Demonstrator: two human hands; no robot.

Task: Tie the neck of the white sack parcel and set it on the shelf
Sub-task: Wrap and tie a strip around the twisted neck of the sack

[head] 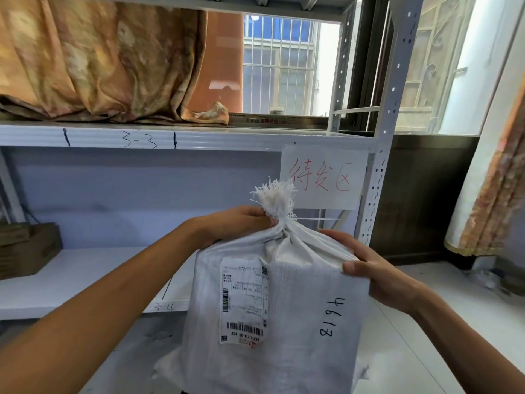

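Note:
The white woven sack parcel (284, 322) is held up in front of the shelving, a shipping label on its front and "81914" handwritten at its right. Its neck (279, 223) is gathered and cinched with a thin white tie whose tail sticks out to the right; frayed ends fan out above. My left hand (238, 226) grips the sack just left of the neck. My right hand (366, 263) pinches the fabric at the sack's upper right shoulder. The white metal shelf (85, 277) marked "3-4" lies behind and left of the parcel.
A dark cardboard box (25, 248) stands at the shelf's left end. The upper shelf (142, 137) marked "3-3" carries bunched orange cloth (99, 61). A paper sign (324, 177) with red writing hangs on the rack. The perforated upright (377, 172) stands right of the parcel; tiled floor lies beyond.

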